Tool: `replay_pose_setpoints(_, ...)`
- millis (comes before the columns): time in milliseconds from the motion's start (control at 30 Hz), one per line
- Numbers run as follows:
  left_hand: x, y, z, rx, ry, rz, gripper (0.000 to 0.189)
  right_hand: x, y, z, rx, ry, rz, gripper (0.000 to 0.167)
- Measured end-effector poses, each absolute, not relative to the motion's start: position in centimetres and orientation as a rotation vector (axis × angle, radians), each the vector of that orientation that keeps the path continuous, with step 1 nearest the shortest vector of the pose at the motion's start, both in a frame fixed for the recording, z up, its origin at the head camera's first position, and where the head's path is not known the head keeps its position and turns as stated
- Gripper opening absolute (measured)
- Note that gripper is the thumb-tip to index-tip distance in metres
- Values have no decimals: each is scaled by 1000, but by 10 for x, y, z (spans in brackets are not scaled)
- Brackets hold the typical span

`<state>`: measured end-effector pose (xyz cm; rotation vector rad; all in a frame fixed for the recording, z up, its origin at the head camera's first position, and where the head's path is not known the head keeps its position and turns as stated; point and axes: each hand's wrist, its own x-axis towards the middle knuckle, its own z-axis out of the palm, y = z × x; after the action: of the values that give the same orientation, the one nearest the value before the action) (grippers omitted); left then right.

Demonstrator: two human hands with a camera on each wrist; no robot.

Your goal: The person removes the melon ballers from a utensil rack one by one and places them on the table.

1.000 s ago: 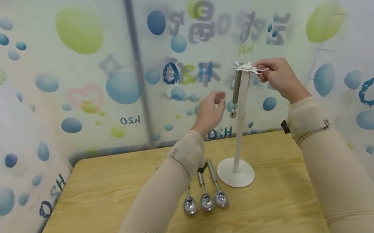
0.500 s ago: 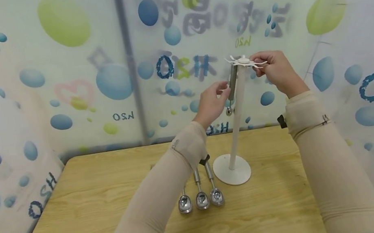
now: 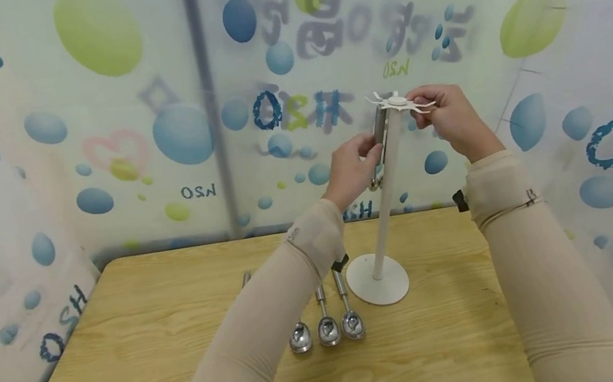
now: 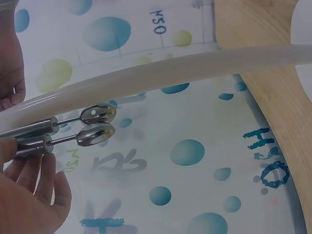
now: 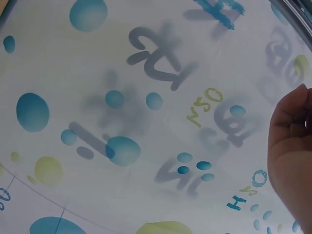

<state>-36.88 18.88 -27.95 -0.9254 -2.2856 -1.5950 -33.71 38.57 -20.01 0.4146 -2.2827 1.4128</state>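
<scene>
A white utensil stand (image 3: 386,204) rises from a round base, with a ring of curved prongs on top. My right hand (image 3: 453,119) pinches one prong at the right. Two metal scoops with thick cylindrical handles and oval bowls hang side by side along the pole in the left wrist view. The nearer scoop (image 4: 95,134) has its handle between the thumb and fingers of my left hand (image 3: 352,171). The other scoop (image 4: 97,113) lies between it and the pole. In the right wrist view, only part of my right hand (image 5: 292,156) shows, fingers curled.
Three metal scoop bowls, including the middle scoop (image 3: 328,330), lie in a row on the wooden table (image 3: 432,359), left of the stand's base. My left forearm hides parts of their handles. Another handle end (image 3: 246,277) shows behind that forearm. A patterned curtain (image 3: 194,210) stands behind the table.
My left hand has moved right, from beside the hanging scoops to one scoop's handle, and its fingers have closed there. My right hand keeps its hold on the prong. The head view has shifted slightly.
</scene>
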Motion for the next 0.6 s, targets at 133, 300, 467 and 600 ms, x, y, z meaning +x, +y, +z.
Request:
replay_pose_setpoints(133,-369,189,-280,-940,-2259,-1596,28,-335,386,-201,419,-2279,1427,29)
replay_pose_setpoints(300,-370,187,-281,-967,-2238,-1616,27,-332,385,-200,413,-2279,1435,24)
replay_pose_setpoints(467,-371,186,-280,-982,-2240,-1591,25,-330,384,-201,387,-2274,1442,21)
replay_pose_setpoints(600,-369,185,-280,-981,-2244,-1569,24,-328,384,-201,366,-2266,1431,21)
